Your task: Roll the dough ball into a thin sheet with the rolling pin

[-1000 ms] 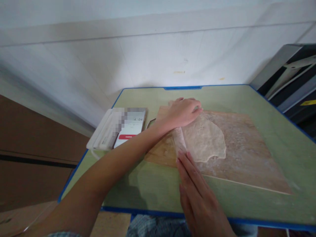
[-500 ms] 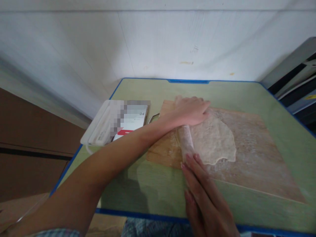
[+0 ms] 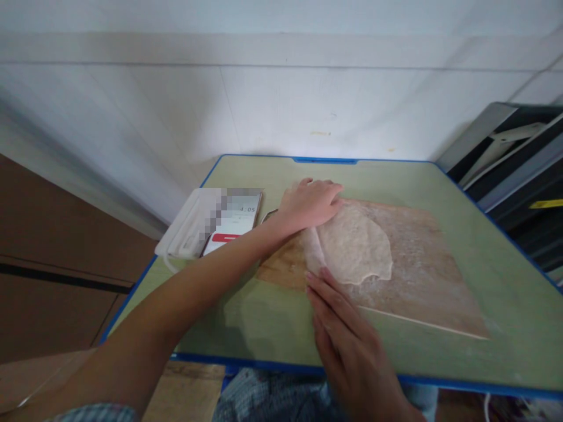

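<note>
A floury rolling pin (image 3: 314,248) lies across the left part of a flat, thin sheet of dough (image 3: 360,246), pointing away from me. My left hand (image 3: 311,203) is closed over the pin's far end, with the fingers bent to the right above the dough. At the near end my right hand (image 3: 345,325) grips the pin, its fingers close together and reaching forward along it. Both hands hide the pin's ends. Under the dough is a wooden board (image 3: 431,275) dusted with flour.
On the left of the green, blue-edged table (image 3: 466,234) lie a phone (image 3: 235,220) with a timer on its screen and a white plastic case (image 3: 176,234). A pale wall (image 3: 272,111) stands behind. Dark folded frames (image 3: 519,158) lean at the right.
The camera view has shifted, so the table sits a little lower and the board further left. Both hands stay on the rolling pin. The phone's timer digits have changed.
</note>
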The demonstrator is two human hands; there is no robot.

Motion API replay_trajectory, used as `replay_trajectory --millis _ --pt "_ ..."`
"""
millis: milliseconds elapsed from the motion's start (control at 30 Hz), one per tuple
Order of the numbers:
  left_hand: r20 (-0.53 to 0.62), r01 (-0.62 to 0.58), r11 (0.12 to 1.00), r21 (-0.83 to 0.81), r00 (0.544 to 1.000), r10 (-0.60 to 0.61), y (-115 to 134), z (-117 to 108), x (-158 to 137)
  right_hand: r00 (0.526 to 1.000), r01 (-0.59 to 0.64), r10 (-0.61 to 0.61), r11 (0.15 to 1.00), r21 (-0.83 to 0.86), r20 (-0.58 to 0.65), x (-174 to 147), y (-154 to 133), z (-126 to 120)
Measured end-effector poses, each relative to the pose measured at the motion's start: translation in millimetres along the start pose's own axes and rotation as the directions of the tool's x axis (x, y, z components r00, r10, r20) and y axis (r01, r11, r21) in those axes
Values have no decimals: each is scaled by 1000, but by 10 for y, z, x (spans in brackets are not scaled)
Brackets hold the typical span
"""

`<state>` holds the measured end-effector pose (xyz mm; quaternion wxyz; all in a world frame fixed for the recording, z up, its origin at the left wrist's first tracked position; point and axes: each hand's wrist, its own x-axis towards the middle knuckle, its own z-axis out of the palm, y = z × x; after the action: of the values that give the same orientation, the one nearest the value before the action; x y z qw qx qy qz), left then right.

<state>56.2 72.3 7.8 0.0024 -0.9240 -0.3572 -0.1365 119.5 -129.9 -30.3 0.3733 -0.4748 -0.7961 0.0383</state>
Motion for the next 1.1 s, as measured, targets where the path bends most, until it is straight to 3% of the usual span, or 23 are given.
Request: replay_trajectory --millis 200,433,533,700,900,1100 --pt "25 -100 995 -29 995 100 216 44 215 987 -123 130 989 85 -90 -84 61 -107" --pt "135 -11 1000 15 991 9 -212 -55 -150 997 29 -31 999 24 72 136 -77 132" --pt "144 37 999 38 989 -42 -307 -95 -270 994 29 -33 999 41 100 165 -95 212" --pt "110 59 998 35 992 -63 -112 -56 -115 997 26 -28 999 24 79 127 -25 50" --pt "61 -88 996 6 994 87 209 49 168 1000 -26 26 998 49 -6 -16 121 -33" --pt "-6 -88 994 -62 996 87 133 6 172 998 -25 23 999 24 66 -34 237 -110"
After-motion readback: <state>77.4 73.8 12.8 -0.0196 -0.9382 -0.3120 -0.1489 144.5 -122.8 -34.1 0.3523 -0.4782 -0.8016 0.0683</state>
